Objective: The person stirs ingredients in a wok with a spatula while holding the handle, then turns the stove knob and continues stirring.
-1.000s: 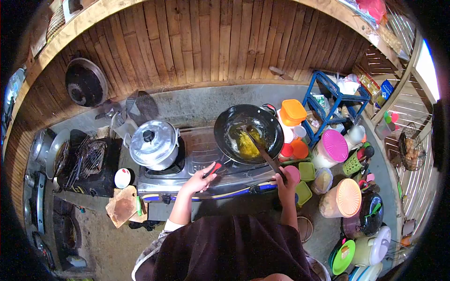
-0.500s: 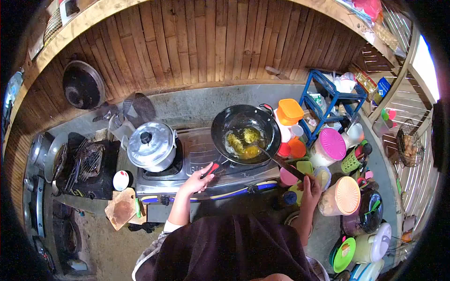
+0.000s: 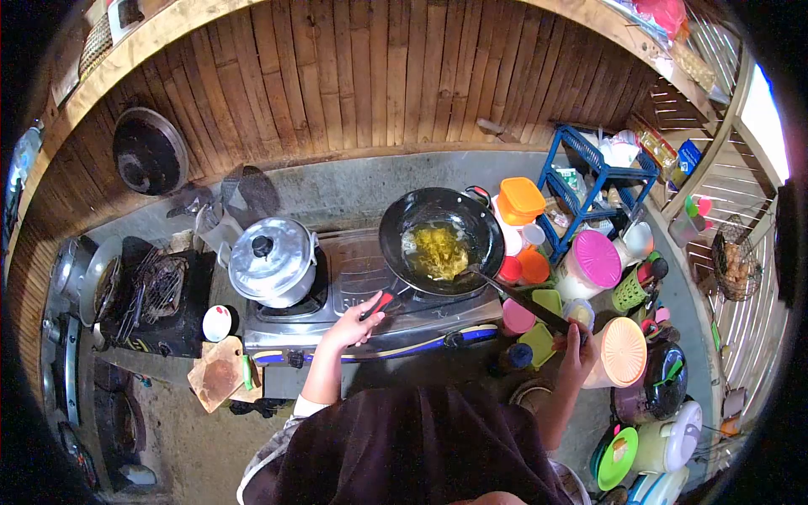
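Observation:
A black wok with yellow egg frying in it sits on the right burner of a steel gas stove. My left hand grips the wok's red-and-black handle at the stove's front. My right hand holds the end of a long dark spatula, whose blade rests at the wok's near right rim beside the egg.
A lidded metal pot occupies the left burner. Coloured plastic containers, a blue rack and jars crowd the right. A dark grill stove, a wooden board and a hanging wok are at left.
My right hand drew back to the right, pulling the spatula out to the wok's rim. The egg pieces now lie spread as one yellow patch. My left hand stayed on the handle.

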